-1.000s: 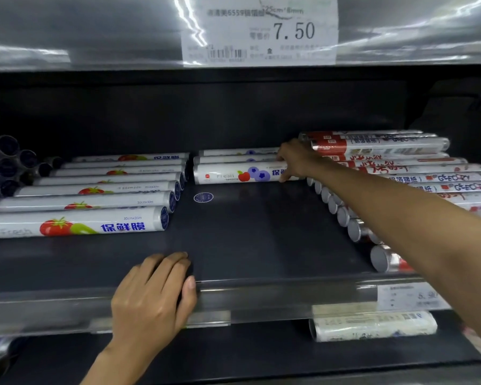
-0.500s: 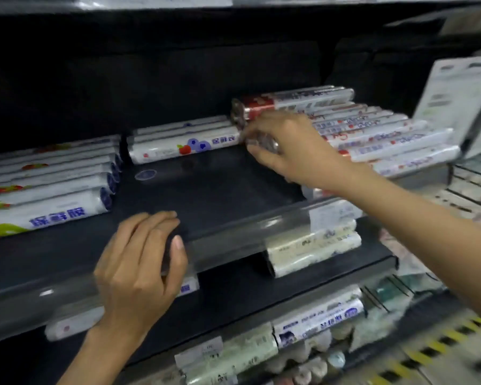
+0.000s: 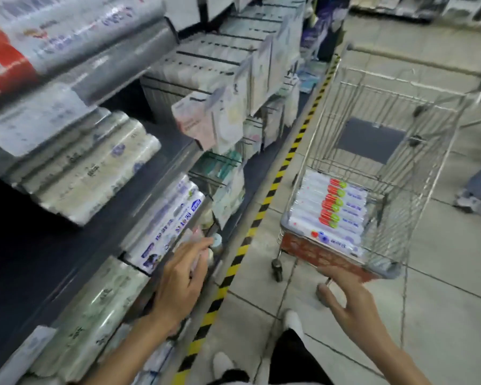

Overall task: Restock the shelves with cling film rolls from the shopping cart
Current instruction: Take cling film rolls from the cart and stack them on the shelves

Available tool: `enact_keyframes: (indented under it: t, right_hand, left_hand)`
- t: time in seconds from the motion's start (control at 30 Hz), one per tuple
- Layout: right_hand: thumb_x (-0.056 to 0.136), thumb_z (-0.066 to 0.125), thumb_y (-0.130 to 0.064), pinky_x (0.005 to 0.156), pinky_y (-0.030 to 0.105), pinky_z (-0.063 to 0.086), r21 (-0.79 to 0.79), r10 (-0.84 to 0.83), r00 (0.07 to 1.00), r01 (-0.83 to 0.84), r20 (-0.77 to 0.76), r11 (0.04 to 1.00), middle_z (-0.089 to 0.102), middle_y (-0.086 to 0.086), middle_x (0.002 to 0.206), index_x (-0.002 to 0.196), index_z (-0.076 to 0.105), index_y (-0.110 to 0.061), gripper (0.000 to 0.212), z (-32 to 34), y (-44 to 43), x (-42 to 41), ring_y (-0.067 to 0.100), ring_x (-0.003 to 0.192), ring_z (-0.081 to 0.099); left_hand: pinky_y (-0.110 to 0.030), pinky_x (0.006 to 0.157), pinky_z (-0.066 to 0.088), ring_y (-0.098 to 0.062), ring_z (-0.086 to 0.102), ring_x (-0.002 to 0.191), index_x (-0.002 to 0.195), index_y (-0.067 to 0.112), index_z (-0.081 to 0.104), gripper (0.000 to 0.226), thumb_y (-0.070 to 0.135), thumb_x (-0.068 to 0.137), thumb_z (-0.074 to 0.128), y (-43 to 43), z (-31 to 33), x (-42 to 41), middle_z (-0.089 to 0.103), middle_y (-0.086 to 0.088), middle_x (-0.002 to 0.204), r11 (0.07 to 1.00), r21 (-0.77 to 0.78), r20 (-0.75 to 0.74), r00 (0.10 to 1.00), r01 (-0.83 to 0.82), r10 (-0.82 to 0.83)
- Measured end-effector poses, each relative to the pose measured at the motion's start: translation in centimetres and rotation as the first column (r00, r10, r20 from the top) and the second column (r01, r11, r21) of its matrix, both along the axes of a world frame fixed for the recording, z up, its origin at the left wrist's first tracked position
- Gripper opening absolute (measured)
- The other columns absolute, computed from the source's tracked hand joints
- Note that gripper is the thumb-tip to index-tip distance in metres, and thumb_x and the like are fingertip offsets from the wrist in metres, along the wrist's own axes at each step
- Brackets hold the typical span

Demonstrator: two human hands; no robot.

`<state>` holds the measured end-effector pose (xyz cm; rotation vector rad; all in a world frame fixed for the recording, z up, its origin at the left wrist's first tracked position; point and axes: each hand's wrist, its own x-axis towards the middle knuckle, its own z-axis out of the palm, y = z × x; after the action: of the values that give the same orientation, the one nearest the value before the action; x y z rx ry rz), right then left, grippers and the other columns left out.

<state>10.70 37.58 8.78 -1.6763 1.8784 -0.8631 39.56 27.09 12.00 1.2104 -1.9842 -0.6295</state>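
- Your left hand (image 3: 182, 276): fingers loose, holding nothing, lower centre by the shelf (image 3: 167, 159).
- Your right hand (image 3: 347, 298): spread open near the shopping cart (image 3: 428, 162).
- Cling film rolls (image 3: 331, 209): stacked in the cart, right of centre.

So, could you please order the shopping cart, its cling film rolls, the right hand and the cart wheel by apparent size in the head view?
1. shopping cart
2. cling film rolls and right hand: about alike; the hand is nearer the camera
3. cart wheel
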Motion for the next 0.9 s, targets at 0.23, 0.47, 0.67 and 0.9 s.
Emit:
enact_keyframes:
  t: [0.23, 0.47, 0.67, 0.9]
  right_hand:
    - [0.094, 0.051, -0.038, 0.085, -0.003, 0.03, 0.078, -0.195, 0.981, 0.195, -0.002, 0.978, 0.059, -0.02, 0.111, 0.11, 0.057, -0.031, 0.019, -3.9, 3.3, -8.9, -0.024, 0.105, 0.044]
    - [0.09, 0.046, -0.038, 0.087, -0.001, 0.03, 0.114, -0.161, 0.986, 0.165, -0.046, 0.98, 0.059, -0.016, 0.108, 0.11, 0.063, -0.017, 0.034, -5.5, -0.5, -19.7, -0.008, 0.1, 0.051]
    - [0.092, 0.053, -0.024, 0.084, 0.017, 0.037, 0.226, -0.131, 0.989, 0.141, -0.062, 0.964, 0.064, 0.009, 0.112, 0.114, 0.063, -0.006, 0.03, -10.1, -8.1, -25.4, 0.019, 0.104, 0.057]
    - [0.096, 0.053, -0.025, 0.099, 0.036, 0.036, 0.587, 0.084, 0.991, -0.008, -0.103, 0.81, 0.049, 0.015, 0.137, 0.138, 0.043, -0.006, 0.047, -23.1, -18.2, -26.3, 0.03, 0.126, 0.044]
  left_hand:
    - [-0.013, 0.094, 0.038, -0.002, 0.051, 0.108, 0.112, 0.007, 0.065, 0.045, 0.036, 0.097, 0.033, -0.1, -7.4, -9.5, 0.063, 0.002, 0.114, 0.983, 0.159, 0.106, 0.988, 0.094, -0.112]
    - [-0.037, 0.094, 0.045, -0.018, 0.058, 0.105, 0.113, 0.006, 0.065, 0.055, 0.044, 0.1, 0.028, -3.4, -11.4, -20.7, 0.067, -0.007, 0.11, 0.972, 0.189, 0.223, 0.957, 0.142, -0.184]
    - [-0.023, 0.09, 0.039, -0.021, 0.056, 0.097, 0.102, -0.003, 0.066, 0.034, 0.019, 0.089, 0.044, -9.0, -14.3, -29.5, 0.068, -0.015, 0.1, 0.964, 0.118, 0.267, 0.927, 0.24, -0.263]
    - [-0.037, 0.091, 0.046, -0.029, 0.055, 0.115, 0.126, 0.017, 0.056, 0.036, 0.017, 0.092, 0.042, -15.9, -23.5, -36.4, 0.058, -0.011, 0.128, 0.735, 0.617, 0.56, 0.499, 0.28, -0.661]
